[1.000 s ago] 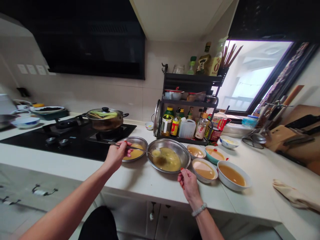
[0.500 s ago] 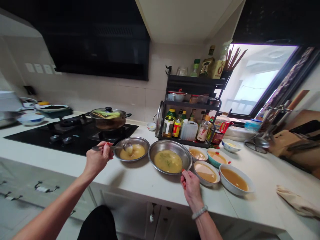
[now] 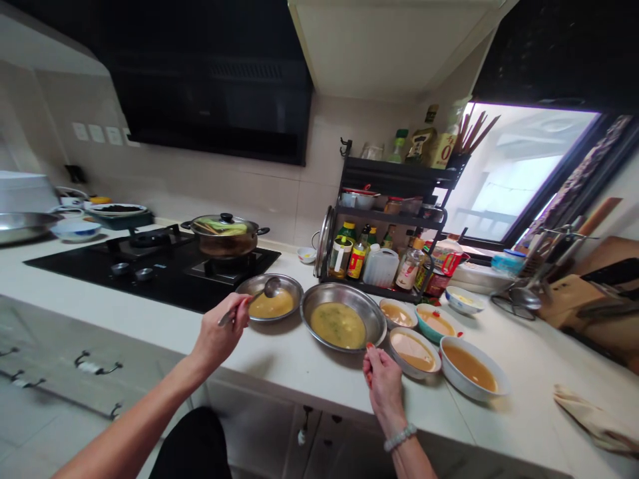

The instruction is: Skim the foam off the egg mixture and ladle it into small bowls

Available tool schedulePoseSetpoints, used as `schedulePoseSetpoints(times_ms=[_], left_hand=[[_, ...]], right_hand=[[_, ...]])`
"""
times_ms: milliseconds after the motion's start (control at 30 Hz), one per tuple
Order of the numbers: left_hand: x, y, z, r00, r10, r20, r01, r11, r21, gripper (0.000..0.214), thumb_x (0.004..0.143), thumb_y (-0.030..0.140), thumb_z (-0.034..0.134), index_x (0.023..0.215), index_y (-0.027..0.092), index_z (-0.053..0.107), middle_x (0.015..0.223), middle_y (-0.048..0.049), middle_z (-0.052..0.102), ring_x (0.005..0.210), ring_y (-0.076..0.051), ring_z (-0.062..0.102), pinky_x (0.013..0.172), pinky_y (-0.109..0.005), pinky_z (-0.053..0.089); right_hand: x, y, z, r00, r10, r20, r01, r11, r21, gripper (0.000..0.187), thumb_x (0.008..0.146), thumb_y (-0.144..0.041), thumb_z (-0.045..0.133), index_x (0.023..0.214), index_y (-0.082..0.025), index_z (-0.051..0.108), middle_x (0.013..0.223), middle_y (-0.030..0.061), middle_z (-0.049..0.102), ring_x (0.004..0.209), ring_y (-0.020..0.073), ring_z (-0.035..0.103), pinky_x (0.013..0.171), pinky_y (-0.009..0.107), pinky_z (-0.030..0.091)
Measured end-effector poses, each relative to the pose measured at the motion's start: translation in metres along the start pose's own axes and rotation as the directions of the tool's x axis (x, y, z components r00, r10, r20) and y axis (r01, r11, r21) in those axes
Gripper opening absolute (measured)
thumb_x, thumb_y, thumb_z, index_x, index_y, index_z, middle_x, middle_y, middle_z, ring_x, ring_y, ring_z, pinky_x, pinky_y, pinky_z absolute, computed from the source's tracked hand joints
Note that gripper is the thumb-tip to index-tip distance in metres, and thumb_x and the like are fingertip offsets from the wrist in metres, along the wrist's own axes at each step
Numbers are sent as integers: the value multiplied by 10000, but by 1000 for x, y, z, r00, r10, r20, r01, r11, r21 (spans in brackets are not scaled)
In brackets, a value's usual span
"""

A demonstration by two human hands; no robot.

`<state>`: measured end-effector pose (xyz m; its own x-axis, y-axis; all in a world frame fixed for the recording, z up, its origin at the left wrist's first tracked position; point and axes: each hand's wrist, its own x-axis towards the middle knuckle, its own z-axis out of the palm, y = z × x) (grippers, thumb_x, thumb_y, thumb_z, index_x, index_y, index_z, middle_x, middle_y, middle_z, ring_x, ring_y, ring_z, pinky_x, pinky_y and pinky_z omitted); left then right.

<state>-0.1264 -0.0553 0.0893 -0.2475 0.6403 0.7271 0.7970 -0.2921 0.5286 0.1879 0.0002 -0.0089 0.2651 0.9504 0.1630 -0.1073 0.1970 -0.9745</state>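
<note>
The fingers of the left hand (image 3: 219,336) were curled tight around the handle of a spoon (image 3: 252,301), near its end. The spoon's cup hung tilted above the far side of the small pan (image 3: 294,287), over the yellow liquid in it. That pan sat near the front edge of the counter (image 3: 299,364), just in front of the stove (image 3: 150,266).

The right hand (image 3: 382,379) had its fingertips (image 3: 370,348) drawn together and pinched on the near rim of the big pan (image 3: 370,313). The big pan stood just right of the small one and held more yellow liquid with green flecks.

Four bowls (image 3: 414,350) of brownish liquid were clustered at the big pan's right, toward the counter's front edge. A lidded pot (image 3: 225,234) stood on the stove's back burner. A rack (image 3: 389,219) of bottles stood against the back wall, and a cloth (image 3: 594,412) lay at the counter's right front corner.

To ladle well here, the spoon probably wanted to stay level and low over the pans, so drips would fall inside a rim. The right-hand pinch looked worth keeping firm, since a thin steel pan slides easily.
</note>
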Motion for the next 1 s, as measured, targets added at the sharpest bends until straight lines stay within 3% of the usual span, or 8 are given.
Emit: schedulePoseSetpoints(times_ms=[167, 267, 467, 600, 800, 867, 933, 1000], left_hand=[[-18, 44, 20, 995, 78, 60, -67, 984, -164, 222, 893, 302, 421, 874, 209, 622, 611, -18, 613, 530, -147, 584, 587, -253, 477], [-34, 63, 46, 976, 188, 106, -149, 942, -301, 222, 913, 240, 403, 922, 199, 621, 677, -30, 624, 562, -132, 589, 585, -236, 473], [-64, 88, 96, 965, 185, 186, -104, 921, -375, 216, 927, 226, 406, 899, 209, 619, 788, -59, 664, 679, -154, 629, 638, -257, 489], [-72, 96, 107, 956, 115, 269, 17, 896, -444, 171, 891, 239, 496, 1008, 202, 616, 919, -100, 686, 809, -198, 653, 734, -311, 510], [-76, 98, 95, 880, 136, 455, 194, 772, -605, 384, 761, 200, 664, 1139, 185, 600, 1010, -125, 683, 855, -207, 647, 749, -316, 523], [-78, 91, 93, 875, 74, 479, 300, 693, -655, 451, 741, 222, 676, 1180, 180, 579, 986, -113, 680, 825, -194, 647, 686, -295, 534], [-77, 79, 96, 858, -116, 500, 471, 567, -676, 405, 754, 311, 660, 1125, 170, 577, 868, -74, 669, 726, -175, 642, 577, -272, 532], [-74, 65, 104, 783, -356, 511, 622, 418, -662, 371, 726, 436, 671, 958, 161, 579, 725, -24, 631, 596, -153, 616, 485, -260, 512]], right_hand=[[-25, -21, -8, 978, -206, -43, 191, 956, -222, 514, 735, -651, 630, 508, -206, 506, 442, -25, 453, 421, 104, 392, 407, 226, 328], [-42, -34, -2, 954, -291, 76, 300, 927, -226, 379, 746, -573, 668, 728, -195, 641, 514, -13, 535, 475, 136, 495, 471, 240, 422], [-55, -40, 20, 863, -371, 343, 456, 864, -215, 350, 805, -281, 620, 1141, -192, 655, 689, 14, 644, 554, 137, 571, 564, 239, 485], [-47, -37, 29, 868, -365, 337, 440, 880, -180, 353, 761, -190, 586, 1102, -190, 676, 902, 74, 706, 728, 171, 639, 703, 274, 517], [-37, -40, 32, 924, -201, 326, 224, 974, -37, 214, 743, -318, 650, 908, -187, 688, 659, 24, 652, 588, 164, 592, 572, 267, 511], [-36, -42, 30, 929, -175, 325, 190, 982, -15, 245, 748, -391, 668, 887, -190, 672, 658, 28, 651, 554, 152, 575, 527, 254, 491], [-35, -45, 28, 939, -168, 300, 180, 984, -14, 298, 734, -452, 688, 875, -192, 651, 600, 9, 621, 469, 123, 509, 445, 229, 432], [-33, -47, 24, 954, -151, 259, 159, 987, -9, 328, 721, -485, 698, 859, -196, 629, 567, -2, 603, 418, 103, 457, 388, 210, 367]])
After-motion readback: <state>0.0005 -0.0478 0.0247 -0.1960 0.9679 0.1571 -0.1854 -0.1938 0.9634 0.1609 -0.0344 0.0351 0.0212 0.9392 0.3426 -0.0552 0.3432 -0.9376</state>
